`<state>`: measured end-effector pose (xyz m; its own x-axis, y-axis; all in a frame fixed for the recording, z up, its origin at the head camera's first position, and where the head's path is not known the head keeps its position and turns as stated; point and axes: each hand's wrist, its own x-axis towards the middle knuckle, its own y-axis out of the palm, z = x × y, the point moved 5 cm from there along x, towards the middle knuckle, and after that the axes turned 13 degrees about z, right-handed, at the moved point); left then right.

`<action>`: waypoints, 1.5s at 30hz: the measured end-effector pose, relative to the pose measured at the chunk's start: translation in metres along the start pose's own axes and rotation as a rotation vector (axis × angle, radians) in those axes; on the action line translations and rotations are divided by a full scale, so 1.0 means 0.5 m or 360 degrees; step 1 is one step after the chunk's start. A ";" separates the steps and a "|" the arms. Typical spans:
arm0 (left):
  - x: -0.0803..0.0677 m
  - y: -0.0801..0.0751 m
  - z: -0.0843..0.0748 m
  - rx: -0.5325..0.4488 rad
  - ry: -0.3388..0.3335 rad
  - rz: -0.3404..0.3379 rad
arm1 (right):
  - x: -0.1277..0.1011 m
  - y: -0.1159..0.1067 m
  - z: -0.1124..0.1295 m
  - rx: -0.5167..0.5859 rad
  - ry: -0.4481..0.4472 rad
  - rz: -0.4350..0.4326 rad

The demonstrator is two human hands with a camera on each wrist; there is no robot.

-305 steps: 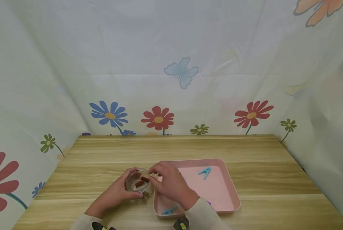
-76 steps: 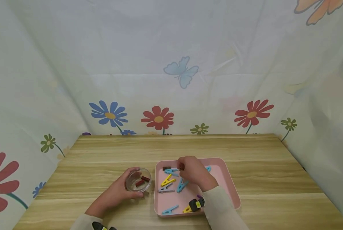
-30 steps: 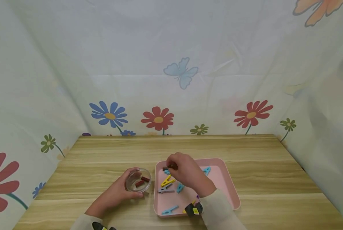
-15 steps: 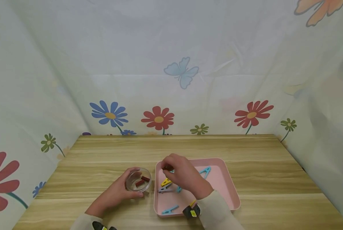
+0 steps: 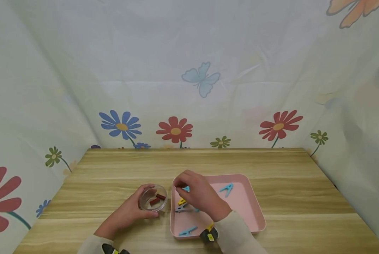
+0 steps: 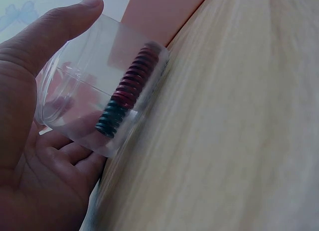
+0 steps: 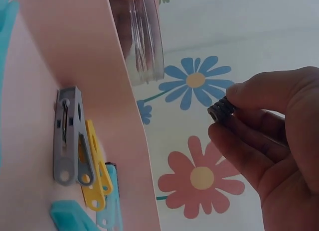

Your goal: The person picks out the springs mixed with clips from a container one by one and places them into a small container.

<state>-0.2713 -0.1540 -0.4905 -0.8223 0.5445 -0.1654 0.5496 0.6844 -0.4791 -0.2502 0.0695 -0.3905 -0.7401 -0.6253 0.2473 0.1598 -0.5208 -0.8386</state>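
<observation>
My left hand (image 5: 130,208) holds a clear round plastic jar (image 5: 143,203) on the wooden table, thumb and fingers curved round its sides. Inside lie red-brown coil springs (image 5: 154,201); through the wall in the left wrist view the coils (image 6: 130,81) show red with a dark green end. Over the left part of the pink tray (image 5: 256,215), my right hand (image 5: 200,194) pinches a small dark coil spring (image 7: 222,109) between thumb and fingertips, above the tray's wall in the right wrist view. The jar is just left of that hand.
In the tray lie light blue clothespins (image 5: 227,189), a yellow one (image 7: 94,173) and a grey one (image 7: 70,136). Another blue clothespin (image 5: 188,231) lies by its front edge. The right forearm covers part of the tray. Floral cloth (image 5: 145,70) surrounds the table.
Ten seconds ago my right hand was at the jar's rim; later it was over the tray's middle back. Since then it has moved left with the pinched spring. My left hand and the jar stay put.
</observation>
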 end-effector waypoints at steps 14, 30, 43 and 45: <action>0.000 -0.001 0.000 -0.0010 0.0019 0.0015 | 0.008 0.017 0.020 0.0114 -0.0094 -0.0058; 0.002 -0.004 0.003 0.0048 0.0020 0.0016 | 0.013 0.043 0.041 0.0315 -0.0144 -0.0014; -0.001 -0.003 0.001 0.0026 0.0021 0.0028 | 0.018 0.066 0.053 0.0325 -0.0085 0.0014; -0.001 -0.003 0.000 0.0017 0.0021 0.0030 | 0.018 0.068 0.053 0.0333 -0.0087 0.0011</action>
<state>-0.2719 -0.1553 -0.4899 -0.8098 0.5636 -0.1631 0.5632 0.6687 -0.4855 -0.2340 0.0307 -0.4039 -0.7029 -0.6569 0.2727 0.3009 -0.6221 -0.7228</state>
